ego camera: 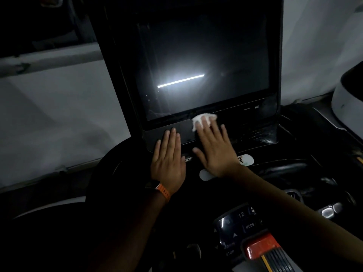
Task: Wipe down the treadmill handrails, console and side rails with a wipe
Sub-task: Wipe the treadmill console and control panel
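Note:
The treadmill console [273, 55] stands in front of me, its dark screen [196, 46] reflecting a strip of light. My right hand [215, 148] lies flat with straight fingers and presses a crumpled white wipe [198, 119] against the bezel just below the screen's bottom edge. My left hand [169, 158] rests flat on the console's lower frame beside it, fingers straight and holding nothing. An orange watch strap is on my left wrist.
A control panel [239, 226] with MODE and STOP buttons sits at the lower right, with a red safety key [261, 246] below it. A black tray area [306, 169] lies right of the console. A white machine housing [347, 99] stands at the far right. Pale wall on the left.

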Demonstrator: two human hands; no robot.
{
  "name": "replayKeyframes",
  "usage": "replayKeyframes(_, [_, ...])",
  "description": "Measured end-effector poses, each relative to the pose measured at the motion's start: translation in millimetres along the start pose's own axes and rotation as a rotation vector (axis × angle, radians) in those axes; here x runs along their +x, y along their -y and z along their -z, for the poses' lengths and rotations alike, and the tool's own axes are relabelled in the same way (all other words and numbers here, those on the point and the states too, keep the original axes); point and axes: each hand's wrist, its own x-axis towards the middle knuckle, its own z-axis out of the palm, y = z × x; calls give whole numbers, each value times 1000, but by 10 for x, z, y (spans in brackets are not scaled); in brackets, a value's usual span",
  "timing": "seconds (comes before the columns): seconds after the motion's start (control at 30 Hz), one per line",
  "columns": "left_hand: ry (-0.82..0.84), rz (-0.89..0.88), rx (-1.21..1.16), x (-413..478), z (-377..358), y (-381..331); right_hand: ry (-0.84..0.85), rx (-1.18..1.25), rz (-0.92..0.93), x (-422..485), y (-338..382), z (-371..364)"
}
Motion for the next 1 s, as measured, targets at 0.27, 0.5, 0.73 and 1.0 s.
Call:
replayKeyframes(0.27, [-51,53,14,-47,78,197,-20,24,-117,43,223,-36])
replayKeyframes(0.5, [-107,112,32,-93,158,434,-53,60,-351,85,200,-16])
replayKeyframes(0.73, [-130,123,12,-207,130,598,-2,-72,-2,32,300,-75])
replayKeyframes(1.0, [-126,109,4,-230,117,690,82,-104,38,-164,500,-207])
